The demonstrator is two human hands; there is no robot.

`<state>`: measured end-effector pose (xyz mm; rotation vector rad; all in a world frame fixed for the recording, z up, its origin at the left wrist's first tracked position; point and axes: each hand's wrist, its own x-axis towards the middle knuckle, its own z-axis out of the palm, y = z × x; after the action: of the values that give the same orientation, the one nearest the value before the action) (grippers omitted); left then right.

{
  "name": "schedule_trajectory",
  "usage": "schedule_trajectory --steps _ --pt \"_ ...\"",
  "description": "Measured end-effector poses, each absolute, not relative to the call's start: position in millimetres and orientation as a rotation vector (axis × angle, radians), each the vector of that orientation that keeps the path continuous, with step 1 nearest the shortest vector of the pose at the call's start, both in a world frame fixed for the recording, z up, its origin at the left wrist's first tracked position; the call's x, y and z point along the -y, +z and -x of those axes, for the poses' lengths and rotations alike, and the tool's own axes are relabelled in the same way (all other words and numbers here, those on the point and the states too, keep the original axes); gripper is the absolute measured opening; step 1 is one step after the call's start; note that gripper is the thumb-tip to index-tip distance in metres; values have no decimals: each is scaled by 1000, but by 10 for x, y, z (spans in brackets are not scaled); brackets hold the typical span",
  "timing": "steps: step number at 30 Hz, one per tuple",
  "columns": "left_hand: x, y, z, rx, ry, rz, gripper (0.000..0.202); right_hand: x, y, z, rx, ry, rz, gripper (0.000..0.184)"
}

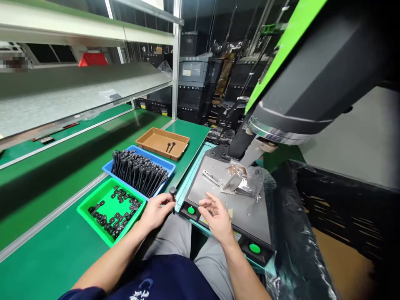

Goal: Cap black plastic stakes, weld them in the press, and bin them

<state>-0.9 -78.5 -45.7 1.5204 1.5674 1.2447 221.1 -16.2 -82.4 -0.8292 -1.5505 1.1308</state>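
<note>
My left hand (158, 210) pinches a black rod-like part with a wide round head (173, 191), which stands upright between thumb and fingers. Fingers loosely curled and apart, my right hand (217, 216) hovers over the front edge of the machine's grey base plate (200, 181) with nothing in it. Left of my left hand is a green tray (120, 200) of small black square pieces. Behind it, a blue tray (170, 166) is heaped with long black ribbed parts. Two similar black parts (171, 146) lie in a brown tray (150, 143) farther back.
A large black machine head (293, 96) leans over the plate, above a metal fixture (234, 181) partly wrapped in clear plastic. Green buttons (254, 248) sit at the plate's front corners. A black plastic-lined crate (300, 233) stands right; a shelf (78, 91) is at left.
</note>
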Motion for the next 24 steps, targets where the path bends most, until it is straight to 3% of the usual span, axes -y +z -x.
schedule_trajectory --steps 5,9,24 --pt "792 -376 701 -1970 1312 -1416 22 163 -925 -2261 1512 1172 851 44" --pt "638 -395 937 -2229 987 -1566 23 196 -973 -2266 1494 1202 881 44" --pt "218 -575 831 -2324 141 -1919 19 271 -1093 -2471 1410 1247 962 40"
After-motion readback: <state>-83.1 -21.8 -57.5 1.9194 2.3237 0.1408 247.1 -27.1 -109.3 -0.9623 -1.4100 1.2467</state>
